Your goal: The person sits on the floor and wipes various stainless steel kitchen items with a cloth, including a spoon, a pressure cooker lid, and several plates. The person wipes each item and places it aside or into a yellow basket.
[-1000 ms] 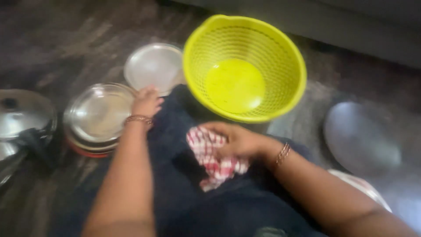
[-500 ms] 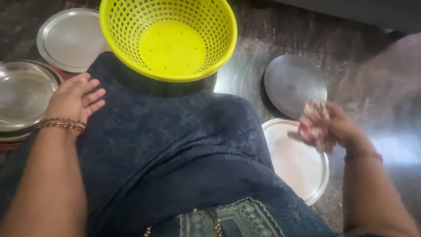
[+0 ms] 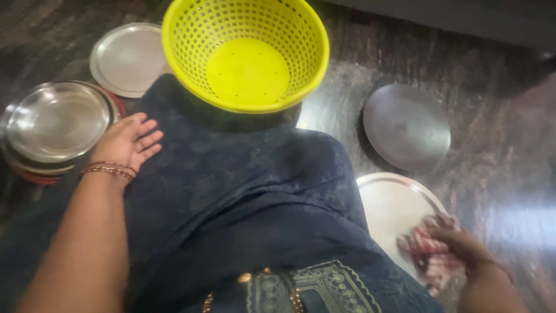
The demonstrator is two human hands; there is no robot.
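Stacked steel plates (image 3: 57,123) at far left, nothing in them. Left hand (image 3: 124,142) flat and open on dark blue fabric (image 3: 231,191), holding nothing. Yellow perforated basket (image 3: 246,52): empty. Right hand (image 3: 460,246) grips red-white cloth (image 3: 431,258), pressed on steel plate (image 3: 394,206). Dark stone floor (image 3: 498,150).

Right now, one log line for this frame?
left hand: flat on lap | right hand: cloth on plate | basket: ahead
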